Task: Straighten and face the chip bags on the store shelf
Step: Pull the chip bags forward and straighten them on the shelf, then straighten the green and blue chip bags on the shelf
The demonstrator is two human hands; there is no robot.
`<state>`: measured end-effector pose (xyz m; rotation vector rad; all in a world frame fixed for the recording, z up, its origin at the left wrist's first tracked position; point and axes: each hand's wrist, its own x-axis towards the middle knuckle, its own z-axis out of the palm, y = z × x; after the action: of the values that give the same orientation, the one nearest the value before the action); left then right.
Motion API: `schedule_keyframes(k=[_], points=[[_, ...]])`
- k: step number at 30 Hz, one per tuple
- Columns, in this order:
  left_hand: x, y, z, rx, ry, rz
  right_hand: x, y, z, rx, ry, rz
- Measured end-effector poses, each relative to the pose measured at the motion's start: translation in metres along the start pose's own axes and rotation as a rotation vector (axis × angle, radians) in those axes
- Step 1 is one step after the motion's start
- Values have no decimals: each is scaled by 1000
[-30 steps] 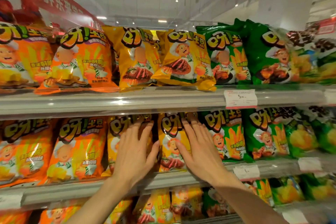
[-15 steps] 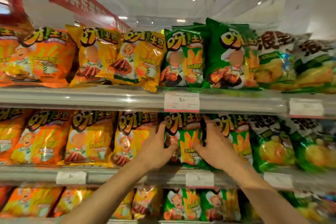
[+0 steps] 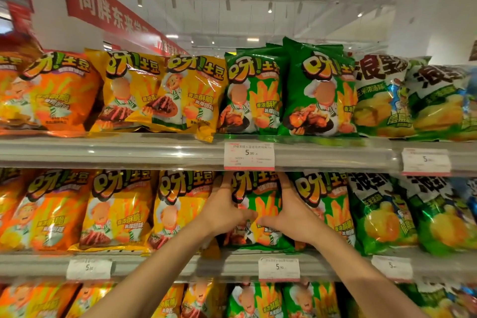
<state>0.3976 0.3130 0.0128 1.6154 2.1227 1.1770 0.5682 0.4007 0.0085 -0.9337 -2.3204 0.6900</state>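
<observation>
Two hands: both now on one green chip bag [image 3: 260, 204], middle shelf [image 3: 165, 264].
Yellow bags [image 3: 121, 212]: left of the hands, upright, faces out; released a second ago.
Left hand [image 3: 223, 210]: fingers curled round the bag's left edge, thumb across its front.
Right hand [image 3: 293, 217]: clamps the right edge likewise.
Meaning: work has shifted rightward; green row likely next to face.
</observation>
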Motion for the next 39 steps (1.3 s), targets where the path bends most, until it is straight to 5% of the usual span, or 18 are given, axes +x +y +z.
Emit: schedule_keyframes(k=[10, 16, 22, 39], points=[[-14, -8, -2, 220, 8, 150, -13, -7, -4, -140, 5, -20], [-34, -52, -29, 662, 415, 517, -28, -18, 31, -629, 362, -221], [-24, -89, -33, 787, 390, 292, 2, -25, 68, -713, 341, -198], [-28, -80, -30, 673, 420, 368, -10, -12, 44, -601, 380, -259]])
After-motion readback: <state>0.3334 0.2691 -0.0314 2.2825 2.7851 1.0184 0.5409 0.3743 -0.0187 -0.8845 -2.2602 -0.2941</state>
